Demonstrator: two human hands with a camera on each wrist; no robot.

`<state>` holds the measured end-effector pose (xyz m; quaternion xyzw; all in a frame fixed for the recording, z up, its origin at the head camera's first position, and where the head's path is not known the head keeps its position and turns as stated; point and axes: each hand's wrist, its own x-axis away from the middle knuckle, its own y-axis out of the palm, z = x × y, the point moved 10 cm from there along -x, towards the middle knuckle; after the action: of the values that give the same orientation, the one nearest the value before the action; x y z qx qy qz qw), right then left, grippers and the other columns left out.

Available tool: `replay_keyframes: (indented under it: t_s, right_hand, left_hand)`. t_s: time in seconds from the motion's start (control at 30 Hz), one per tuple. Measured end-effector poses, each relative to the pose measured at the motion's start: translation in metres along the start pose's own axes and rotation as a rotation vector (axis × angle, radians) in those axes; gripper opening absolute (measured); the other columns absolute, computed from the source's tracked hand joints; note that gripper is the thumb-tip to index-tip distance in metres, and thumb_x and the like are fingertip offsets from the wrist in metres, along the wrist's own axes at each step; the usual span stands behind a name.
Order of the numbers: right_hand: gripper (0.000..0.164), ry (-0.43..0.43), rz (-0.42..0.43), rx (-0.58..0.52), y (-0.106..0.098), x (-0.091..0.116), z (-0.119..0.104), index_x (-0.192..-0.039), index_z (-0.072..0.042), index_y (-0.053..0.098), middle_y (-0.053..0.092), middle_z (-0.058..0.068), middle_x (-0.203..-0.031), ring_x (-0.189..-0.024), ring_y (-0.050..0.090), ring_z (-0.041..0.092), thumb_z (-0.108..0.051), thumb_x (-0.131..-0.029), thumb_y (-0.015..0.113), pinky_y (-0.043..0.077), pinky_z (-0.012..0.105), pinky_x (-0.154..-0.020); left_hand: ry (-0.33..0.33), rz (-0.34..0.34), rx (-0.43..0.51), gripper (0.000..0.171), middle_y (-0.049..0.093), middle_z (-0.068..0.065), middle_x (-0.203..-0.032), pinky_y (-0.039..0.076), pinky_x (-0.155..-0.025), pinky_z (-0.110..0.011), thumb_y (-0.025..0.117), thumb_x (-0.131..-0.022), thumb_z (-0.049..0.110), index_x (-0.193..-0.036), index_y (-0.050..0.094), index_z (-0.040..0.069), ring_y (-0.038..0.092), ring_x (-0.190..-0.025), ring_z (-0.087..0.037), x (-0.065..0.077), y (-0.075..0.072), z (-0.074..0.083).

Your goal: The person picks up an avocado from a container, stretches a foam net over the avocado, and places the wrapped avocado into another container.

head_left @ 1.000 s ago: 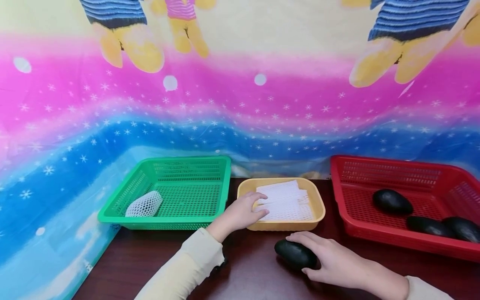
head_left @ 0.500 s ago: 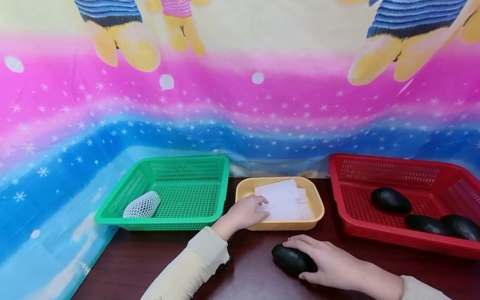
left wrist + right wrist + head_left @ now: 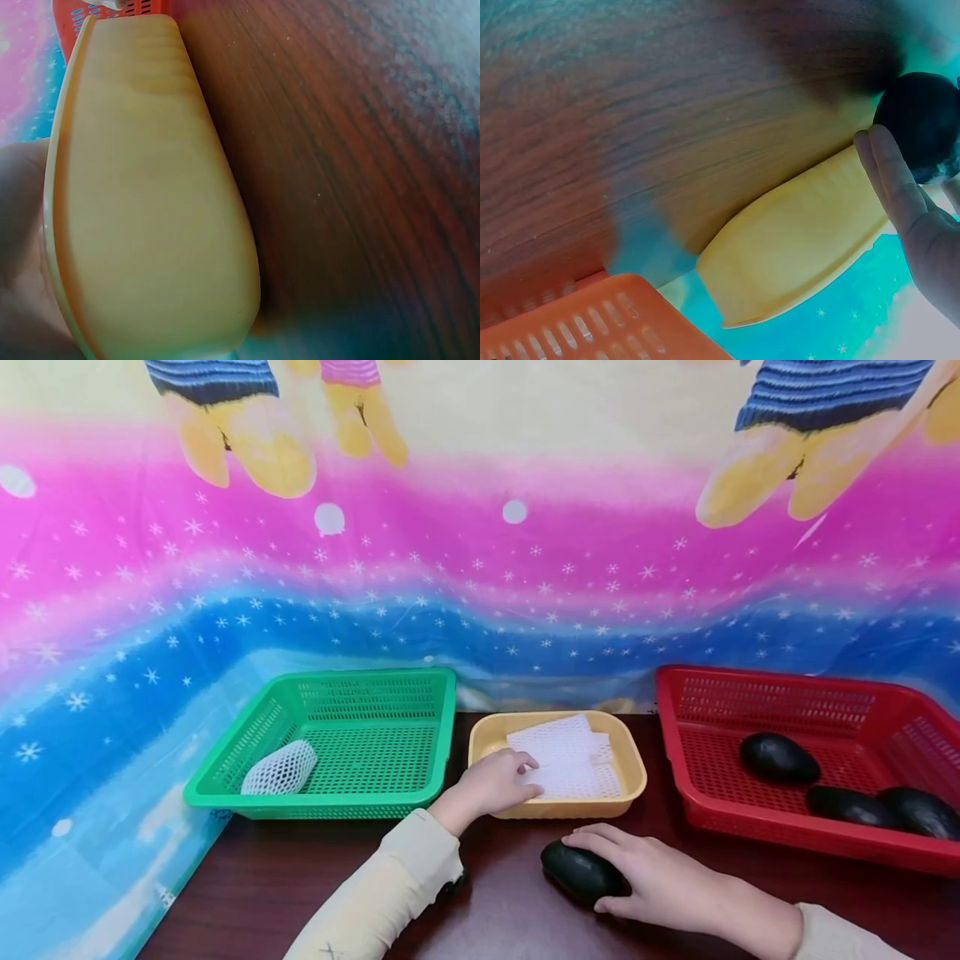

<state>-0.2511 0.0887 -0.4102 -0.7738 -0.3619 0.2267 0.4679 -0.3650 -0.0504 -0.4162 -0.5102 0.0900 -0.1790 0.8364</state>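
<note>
In the head view my left hand point(image 3: 498, 782) reaches over the near left rim of a yellow tray point(image 3: 480, 737). Its thumb and bent fingers stand apart, at the left edge of white foam net sleeves point(image 3: 558, 756) that lie flat inside. The left wrist view shows mostly the outer wall of the tray point(image 3: 150, 195). My right hand point(image 3: 660, 881) holds a dark, smooth avocado point(image 3: 581, 872) on the table in front of the tray, fingers over its far side and thumb at its near side. In the right wrist view two straight fingers point(image 3: 889, 169) lie along the avocado point(image 3: 919, 124).
A green basket point(image 3: 315, 812) at left contains an avocado in a white foam net point(image 3: 279, 768). At right stands a red basket point(image 3: 750, 829) with three bare dark avocados point(image 3: 780, 757). A printed cloth point(image 3: 450, 543) hangs behind the brown table point(image 3: 300, 868).
The whole head view has shifted slightly. My right hand and the avocado have moved a little to the left; my left hand stays at the foam nets.
</note>
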Motion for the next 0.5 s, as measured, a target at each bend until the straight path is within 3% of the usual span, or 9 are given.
replay_keyframes:
  t_s: [0.23,0.43,0.5]
  right_hand:
    - [0.070,0.022,-0.009,0.026,0.0008,-0.0004,0.0000,-0.150,-0.026,0.050,0.053,0.002,-0.144,-0.114,0.062,0.019,-0.035,-0.089,0.082,0.056,0.041,-0.088]
    - [0.071,0.025,-0.007,0.053,0.0004,0.0002,-0.0007,-0.151,-0.024,0.050,0.053,0.004,-0.145,-0.114,0.063,0.021,-0.036,-0.088,0.082,0.056,0.042,-0.088]
    - [0.071,0.025,-0.007,0.060,-0.0002,0.0005,-0.0006,-0.151,-0.023,0.051,0.053,0.004,-0.145,-0.114,0.063,0.020,-0.038,-0.088,0.082,0.056,0.041,-0.088]
  left_hand:
    - [-0.018,0.026,0.033,0.043,0.068,0.000,-0.100,0.052,-0.079,-0.031,0.080,-0.089,0.040,-0.122,0.076,0.012,0.060,-0.088,-0.013,0.0010,-0.0033,-0.0001]
    - [-0.007,0.021,-0.008,0.054,0.069,-0.006,-0.121,0.052,-0.092,-0.036,0.078,-0.089,0.046,-0.130,0.072,0.011,0.063,-0.110,-0.020,0.0008,-0.0023,0.0024]
    - [-0.012,0.023,0.002,0.052,0.070,-0.005,-0.121,0.053,-0.092,-0.036,0.079,-0.089,0.045,-0.128,0.072,0.012,0.064,-0.111,-0.020,0.0001,-0.0028,0.0026]
